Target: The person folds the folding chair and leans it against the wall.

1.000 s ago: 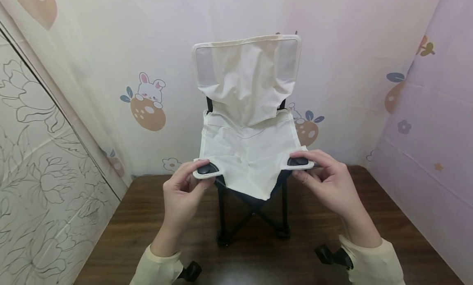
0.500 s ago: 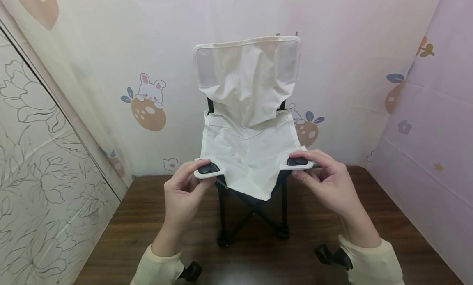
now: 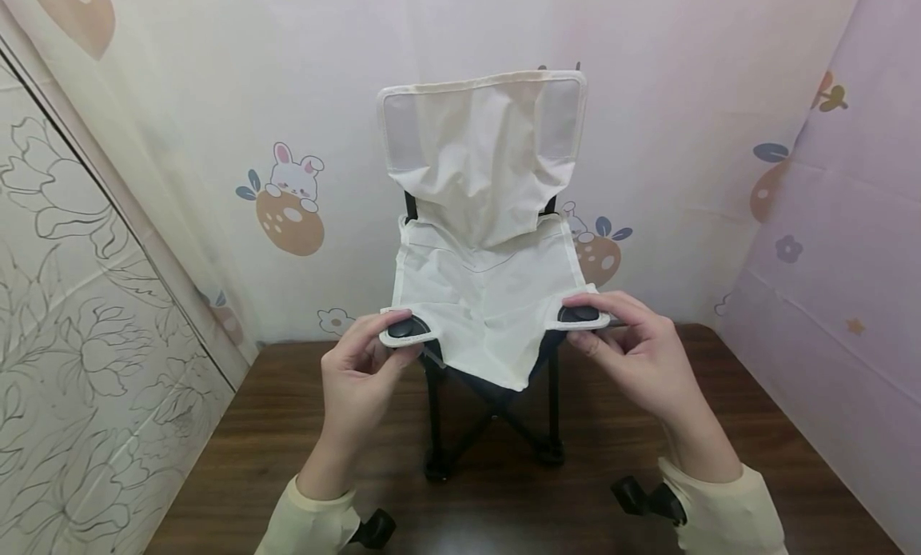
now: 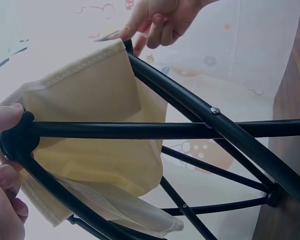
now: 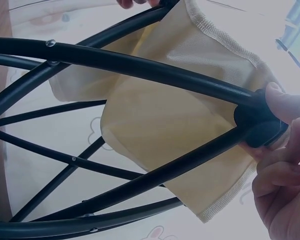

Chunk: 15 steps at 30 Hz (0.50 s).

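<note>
A small folding chair with a cream fabric seat (image 3: 478, 291) and raised backrest (image 3: 478, 139) stands unfolded, facing me. My left hand (image 3: 360, 379) pinches its front left corner, fingers over the black corner patch (image 3: 407, 327) and thumb below. On the other side my right hand (image 3: 640, 343) pinches the front right corner at a matching black patch (image 3: 578, 313). Seen from underneath in the left wrist view, the left thumb and fingers lie around a black plastic joint (image 4: 20, 135) where tubes meet. The right wrist view shows the right fingers at another such joint (image 5: 260, 117).
Black crossed legs (image 3: 492, 417) of the chair stand on a dark wooden table (image 3: 288, 443). Behind hangs a pale curtain (image 3: 683, 139) printed with rabbits and carrots. A panel with line-drawn flowers (image 3: 72, 339) borders the left side. Black straps with small modules sit at both wrists.
The left hand and the corner it holds have shifted very slightly to the right. The right hand keeps its hold, and the chair stays in place.
</note>
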Each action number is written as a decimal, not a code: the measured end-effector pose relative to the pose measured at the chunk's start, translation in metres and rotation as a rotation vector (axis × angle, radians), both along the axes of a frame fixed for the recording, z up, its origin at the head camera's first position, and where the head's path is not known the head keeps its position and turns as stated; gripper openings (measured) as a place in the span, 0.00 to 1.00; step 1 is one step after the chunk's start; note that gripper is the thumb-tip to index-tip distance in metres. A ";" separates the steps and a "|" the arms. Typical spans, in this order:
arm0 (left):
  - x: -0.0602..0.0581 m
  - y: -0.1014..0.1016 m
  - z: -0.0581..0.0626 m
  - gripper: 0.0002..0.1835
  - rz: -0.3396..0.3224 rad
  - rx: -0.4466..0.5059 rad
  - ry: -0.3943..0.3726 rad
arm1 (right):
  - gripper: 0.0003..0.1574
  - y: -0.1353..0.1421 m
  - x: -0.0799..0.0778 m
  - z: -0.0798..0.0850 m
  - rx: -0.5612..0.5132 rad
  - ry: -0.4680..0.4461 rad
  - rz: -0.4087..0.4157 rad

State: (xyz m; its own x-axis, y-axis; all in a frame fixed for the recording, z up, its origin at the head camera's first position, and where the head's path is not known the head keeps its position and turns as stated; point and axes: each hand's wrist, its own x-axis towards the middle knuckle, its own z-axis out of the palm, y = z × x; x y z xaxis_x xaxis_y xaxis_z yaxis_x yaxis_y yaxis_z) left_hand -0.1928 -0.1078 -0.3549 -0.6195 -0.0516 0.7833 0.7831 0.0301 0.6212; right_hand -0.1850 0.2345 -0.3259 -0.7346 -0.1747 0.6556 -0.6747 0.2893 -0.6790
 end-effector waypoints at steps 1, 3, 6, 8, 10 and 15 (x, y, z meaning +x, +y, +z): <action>0.000 0.000 0.000 0.22 0.004 -0.003 -0.001 | 0.28 0.000 0.000 0.000 0.000 0.001 0.000; 0.000 0.000 0.000 0.22 0.015 -0.009 -0.007 | 0.28 -0.001 0.000 0.001 0.000 0.005 0.000; 0.001 0.001 0.001 0.21 0.029 -0.019 -0.009 | 0.28 -0.002 0.000 0.001 -0.006 0.009 0.004; 0.001 0.001 0.002 0.21 0.032 -0.021 -0.010 | 0.28 -0.002 0.000 0.002 -0.009 0.010 0.007; 0.001 0.001 0.002 0.22 0.034 -0.021 -0.012 | 0.27 -0.003 0.000 0.002 -0.011 0.012 0.008; 0.001 0.000 0.002 0.22 0.037 -0.021 -0.015 | 0.27 -0.004 0.000 0.003 -0.011 0.012 0.007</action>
